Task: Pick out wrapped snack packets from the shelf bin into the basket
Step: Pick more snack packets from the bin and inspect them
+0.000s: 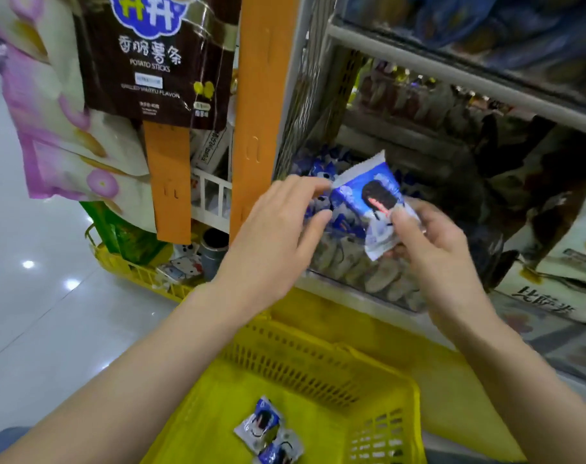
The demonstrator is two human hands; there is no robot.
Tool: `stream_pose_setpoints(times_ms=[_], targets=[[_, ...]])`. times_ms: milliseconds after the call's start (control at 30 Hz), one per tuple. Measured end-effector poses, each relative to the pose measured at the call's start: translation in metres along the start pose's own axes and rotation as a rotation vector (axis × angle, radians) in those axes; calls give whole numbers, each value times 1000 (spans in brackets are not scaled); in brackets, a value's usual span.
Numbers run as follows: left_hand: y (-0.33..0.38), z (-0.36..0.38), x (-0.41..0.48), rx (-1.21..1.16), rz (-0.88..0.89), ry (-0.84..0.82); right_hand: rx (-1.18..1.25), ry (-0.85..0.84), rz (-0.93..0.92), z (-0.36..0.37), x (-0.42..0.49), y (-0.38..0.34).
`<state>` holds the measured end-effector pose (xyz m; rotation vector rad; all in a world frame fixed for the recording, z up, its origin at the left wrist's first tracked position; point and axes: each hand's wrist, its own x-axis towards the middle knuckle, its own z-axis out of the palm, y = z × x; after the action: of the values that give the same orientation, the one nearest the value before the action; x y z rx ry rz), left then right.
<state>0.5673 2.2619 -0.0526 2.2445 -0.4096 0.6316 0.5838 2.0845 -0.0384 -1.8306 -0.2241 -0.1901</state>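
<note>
My right hand [428, 242] gripped one blue-and-white snack packet [368, 202], pinching its lower right part between thumb and fingers. The packet was held tilted above the shelf bin [348, 272], which contained more blue wrapped packets. My left hand [278, 236] was open, its fingers extended to the packet's left edge; I could not tell whether they touched it. The yellow basket [321, 360] stood near, below both hands. Two matching packets [263, 426] lay on its floor at the near left. A brown potato sticks bag [151, 61] hung at far left.
</note>
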Motion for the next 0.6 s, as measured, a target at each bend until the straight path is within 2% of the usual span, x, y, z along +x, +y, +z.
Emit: stream_pose_setpoints(times_ms=[133, 233, 333, 533, 600], targets=[[-13, 16, 15, 264, 50, -197, -183, 264, -4, -16, 71, 10], [-24, 25, 13, 417, 118, -262, -375, 338, 59, -16, 126, 27], [-29, 25, 14, 437, 142, -241, -582, 285, 128, -8, 169, 44], [-33, 31, 14, 406, 177, -150, -923, 121, 138, 3, 206, 67], [-33, 32, 13, 403, 169, -146, -964, 102, 134, 5, 209, 72]])
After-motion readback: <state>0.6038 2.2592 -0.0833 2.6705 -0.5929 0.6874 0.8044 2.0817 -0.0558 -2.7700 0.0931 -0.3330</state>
